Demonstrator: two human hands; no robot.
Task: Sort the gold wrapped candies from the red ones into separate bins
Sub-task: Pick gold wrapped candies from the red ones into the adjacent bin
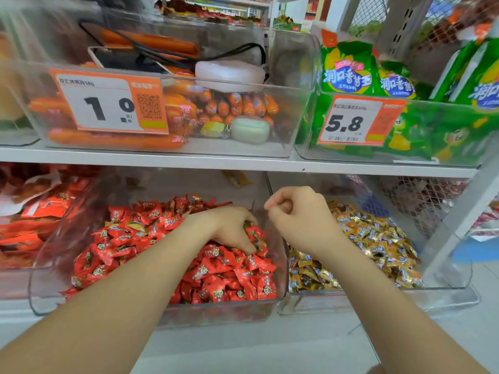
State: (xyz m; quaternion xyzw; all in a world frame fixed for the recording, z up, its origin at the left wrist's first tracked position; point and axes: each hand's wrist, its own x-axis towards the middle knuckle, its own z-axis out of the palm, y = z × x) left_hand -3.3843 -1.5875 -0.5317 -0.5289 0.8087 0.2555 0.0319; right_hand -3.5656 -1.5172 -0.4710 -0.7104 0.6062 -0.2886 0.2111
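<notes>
A single wide-angle view from the person's head faces forward and slightly down at a shop shelf (162,157), close up. The left arm (121,292) and right arm (378,292) enter from the bottom edge. The red bin (48,279) and gold bin (445,265) sit mid-frame, with the upper tier bowed across the top.

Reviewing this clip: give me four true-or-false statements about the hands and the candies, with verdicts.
1. The left hand curls its fingers into the red candies. True.
2. The right hand lies flat and open. False: it is curled into a fist.
3. The gold candies fill the bin to the right of the red ones. True.
4. The price tag above the red candies reads 5.8. False: it reads 1.0; the 5.8 tag sits above the gold candies.
</notes>
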